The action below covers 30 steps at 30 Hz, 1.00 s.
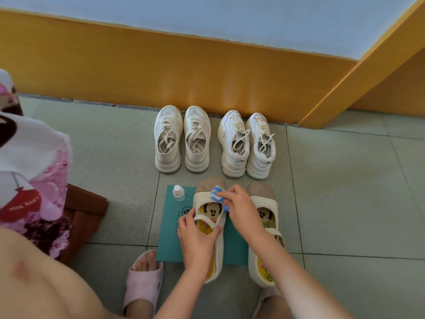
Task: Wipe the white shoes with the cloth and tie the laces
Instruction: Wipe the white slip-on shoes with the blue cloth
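pressing fluffy striped cloth (216,195) on smooth cream shoe (201,200)

Grey-green tiles covered the floor (345,192), their dark joints running in a wide grid. A teal mat (171,238) lay flat near the middle. At 12 o'clock from the mat, a pair of white mesh trainers (169,157) stood side by side, toes to the orange skirting (207,77). A pair of chunky white trainers (233,157) stood at 1 o'clock, laces loose. One cream strap shoe (201,203) lay along the mat, heel overhanging the tiles; its twin (264,203) sat at 3 o'clock. A pink slipper (142,286) rested at 7 o'clock, another (266,295) at 5 o'clock. A brown wooden stool (85,215) stood at 9 o'clock.
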Available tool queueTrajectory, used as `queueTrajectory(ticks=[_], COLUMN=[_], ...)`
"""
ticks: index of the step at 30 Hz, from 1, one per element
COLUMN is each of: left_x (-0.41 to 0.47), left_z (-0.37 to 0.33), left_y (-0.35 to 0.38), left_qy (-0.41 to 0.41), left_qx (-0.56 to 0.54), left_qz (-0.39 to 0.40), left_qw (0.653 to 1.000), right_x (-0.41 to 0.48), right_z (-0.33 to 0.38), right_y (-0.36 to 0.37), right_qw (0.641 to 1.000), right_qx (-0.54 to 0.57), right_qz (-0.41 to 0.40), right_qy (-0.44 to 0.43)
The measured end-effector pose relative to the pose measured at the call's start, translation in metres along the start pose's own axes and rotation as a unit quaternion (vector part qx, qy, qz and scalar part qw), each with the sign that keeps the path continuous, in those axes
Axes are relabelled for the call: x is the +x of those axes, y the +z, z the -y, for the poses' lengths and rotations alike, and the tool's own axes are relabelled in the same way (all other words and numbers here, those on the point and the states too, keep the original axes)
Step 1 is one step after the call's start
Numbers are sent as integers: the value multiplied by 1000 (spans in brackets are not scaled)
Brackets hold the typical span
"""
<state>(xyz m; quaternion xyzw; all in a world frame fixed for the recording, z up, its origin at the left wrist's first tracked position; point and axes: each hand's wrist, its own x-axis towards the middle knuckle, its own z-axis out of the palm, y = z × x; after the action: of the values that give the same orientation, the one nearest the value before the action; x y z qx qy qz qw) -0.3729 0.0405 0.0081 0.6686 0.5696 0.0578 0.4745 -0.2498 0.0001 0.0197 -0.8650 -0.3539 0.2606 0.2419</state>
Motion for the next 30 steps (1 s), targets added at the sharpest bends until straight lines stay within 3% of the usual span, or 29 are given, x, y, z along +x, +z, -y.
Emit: queueTrajectory(ticks=[3, 8, 13, 23, 30], left_x=[1, 1, 2, 4, 4], left_z=[1, 2, 6, 9, 9], left_y=[0, -1, -2, -1, -3], left_qy=[3, 4, 4, 27, 28], left_qx=[-4, -13, -18, -18, -35], left_qz=[2, 6, 12, 2, 12], left_qw=[1000, 1000, 1000, 999, 999], right_x=[-15, 9, 31, -23, -45], right_z=[-2, 5, 9, 1, 6], right_y=[-4, -22, 1, 36, 37], right_qw=[993, 964, 964, 948, 905], right_qx=[91, 218, 218, 227, 336], right_qz=[-15, -107, -96, -157, -166], right_qy=[77, 112, 117, 161, 204])
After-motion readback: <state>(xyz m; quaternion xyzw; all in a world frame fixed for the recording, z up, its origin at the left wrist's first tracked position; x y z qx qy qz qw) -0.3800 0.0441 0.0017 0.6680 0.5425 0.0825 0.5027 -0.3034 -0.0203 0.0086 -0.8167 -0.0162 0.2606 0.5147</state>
